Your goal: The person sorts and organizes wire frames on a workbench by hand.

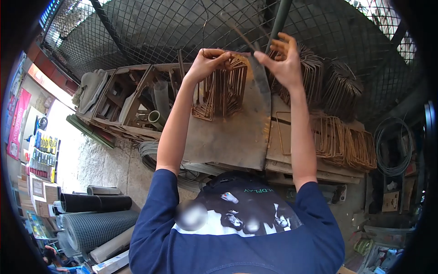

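My left hand (207, 61) is closed around the top of a bundle of rusty bent wire stirrups (223, 91), held upright over a grey metal sheet (228, 137). My right hand (283, 59) is just right of the bundle's top. Its thumb and forefinger pinch the end of a thin wire (239, 32) that slants up to the left, and its other fingers are spread. Both arms reach out from my navy T-shirt (237, 237).
More stirrup stacks lie right of the sheet (342, 141) and behind my right hand (340, 84), against a wire mesh fence (159, 27). A wire coil (392, 146) hangs at right. Wooden crates (127, 96) stand at left, mesh rolls (91, 228) lower left.
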`<state>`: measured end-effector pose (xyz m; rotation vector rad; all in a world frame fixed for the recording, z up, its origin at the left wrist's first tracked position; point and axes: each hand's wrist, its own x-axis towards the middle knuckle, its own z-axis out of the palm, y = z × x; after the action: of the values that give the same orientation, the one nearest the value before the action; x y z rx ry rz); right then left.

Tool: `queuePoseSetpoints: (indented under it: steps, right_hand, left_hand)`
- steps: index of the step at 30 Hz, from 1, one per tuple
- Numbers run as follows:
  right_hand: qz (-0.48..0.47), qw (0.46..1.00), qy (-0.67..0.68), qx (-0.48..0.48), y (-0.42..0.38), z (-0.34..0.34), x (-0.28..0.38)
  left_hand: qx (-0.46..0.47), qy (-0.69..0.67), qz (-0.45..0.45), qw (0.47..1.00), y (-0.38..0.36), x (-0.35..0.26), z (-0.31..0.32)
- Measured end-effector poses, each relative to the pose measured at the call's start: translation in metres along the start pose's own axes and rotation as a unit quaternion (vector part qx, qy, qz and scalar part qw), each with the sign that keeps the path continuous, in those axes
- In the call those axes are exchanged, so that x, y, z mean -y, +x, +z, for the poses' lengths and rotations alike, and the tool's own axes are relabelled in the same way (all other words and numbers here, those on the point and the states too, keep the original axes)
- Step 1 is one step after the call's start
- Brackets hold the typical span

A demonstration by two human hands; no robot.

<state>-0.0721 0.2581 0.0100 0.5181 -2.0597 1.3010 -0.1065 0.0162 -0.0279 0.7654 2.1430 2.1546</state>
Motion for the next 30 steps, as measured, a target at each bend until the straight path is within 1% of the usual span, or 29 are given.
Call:
queuePoseSetpoints:
  steps: [2, 3, 6, 8, 10, 12, 13, 15, 16, 18, 19, 20, 22, 23, 25, 28, 30]
  right_hand:
    - [0.052, 0.998, -0.002, 0.026, -0.019, 0.007, 0.0]
    - [0.065, 0.998, 0.005, 0.022, -0.027, 0.011, -0.006]
    - [0.053, 0.997, -0.009, 0.048, -0.054, 0.013, -0.005]
    - [0.047, 0.998, -0.005, 0.043, -0.07, 0.018, -0.008]
    - [0.046, 0.999, -0.021, 0.013, -0.082, 0.021, -0.008]
    - [0.051, 0.998, -0.035, 0.008, -0.087, 0.022, -0.009]
    - [0.054, 0.997, -0.049, 0.003, -0.091, 0.022, -0.009]
    - [0.054, 0.997, -0.063, 0.002, -0.097, 0.023, -0.011]
    - [0.05, 0.996, -0.077, 0.002, -0.1, 0.023, -0.012]
    - [0.056, 0.996, -0.074, -0.003, -0.108, 0.026, -0.013]
    - [0.059, 0.996, -0.07, -0.007, -0.112, 0.027, -0.013]
    - [0.06, 0.996, -0.071, -0.008, -0.117, 0.029, -0.015]
    - [0.084, 0.994, -0.07, -0.015, -0.129, 0.033, -0.021]
    - [0.085, 0.994, -0.07, -0.013, -0.136, 0.035, -0.026]
    - [0.091, 0.993, -0.072, -0.02, -0.147, 0.041, -0.037]
    - [0.092, 0.993, -0.055, -0.041, -0.162, 0.055, -0.049]
    - [0.099, 0.993, -0.058, -0.033, -0.165, 0.062, -0.049]
  left_hand:
    - [-0.002, -0.016, 0.021, 1.0, -0.001, 0.002, -0.001]
    - [0.012, -0.028, 0.038, 0.999, -0.001, 0.002, -0.001]
    - [0.001, -0.023, 0.019, 1.0, -0.002, 0.0, -0.004]
    - [-0.015, -0.032, 0.026, 0.999, 0.0, 0.008, -0.004]
    - [-0.028, -0.04, 0.03, 0.998, -0.001, 0.009, -0.003]
    - [-0.027, -0.008, -0.005, 1.0, 0.0, 0.002, 0.0]
    - [-0.026, -0.009, -0.008, 1.0, 0.0, 0.001, 0.002]
    - [-0.071, 0.034, 0.019, 0.997, 0.001, 0.001, 0.006]
    - [-0.069, 0.033, 0.018, 0.997, 0.002, 0.003, 0.006]
    - [-0.063, -0.027, 0.042, 0.997, 0.004, 0.007, 0.008]
    - [-0.092, -0.019, 0.057, 0.994, 0.006, 0.009, 0.012]
    - [-0.091, -0.019, 0.057, 0.994, 0.008, 0.01, 0.011]
    - [-0.074, 0.02, 0.09, 0.993, 0.009, 0.012, 0.01]
    - [-0.075, 0.02, 0.089, 0.993, 0.007, 0.012, 0.009]
    - [0.003, 0.033, 0.077, 0.996, 0.005, 0.008, 0.006]
    - [-0.025, 0.005, 0.075, 0.997, 0.001, 0.003, 0.014]
    - [-0.018, -0.016, 0.071, 0.997, 0.003, 0.009, 0.013]
